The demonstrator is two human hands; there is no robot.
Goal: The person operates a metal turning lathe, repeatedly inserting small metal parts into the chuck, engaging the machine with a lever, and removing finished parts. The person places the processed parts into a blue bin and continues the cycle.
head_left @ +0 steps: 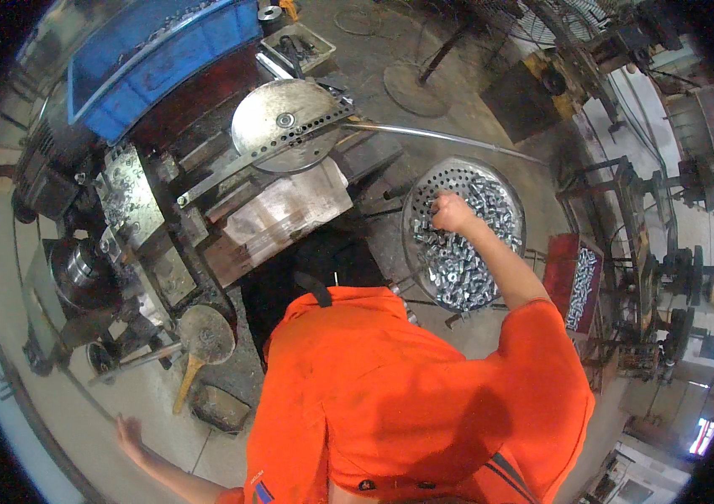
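Looks like loads of small metal parts (468,273), bright silver, short and stubby. Lie jumbled every which way, loosely heaped in a round metal pan (436,178) with holes punched through it. Cover most of the inside, leaving some holes bare at the far left side.

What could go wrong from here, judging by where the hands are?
Metal parts are heaped in the perforated metal basin; the right hand, working over them, might knock some over the rim. Being bare, it could also get nicked on a part's edge. The left hand, also bare, might snag on nearby equipment; its contact is unclear.
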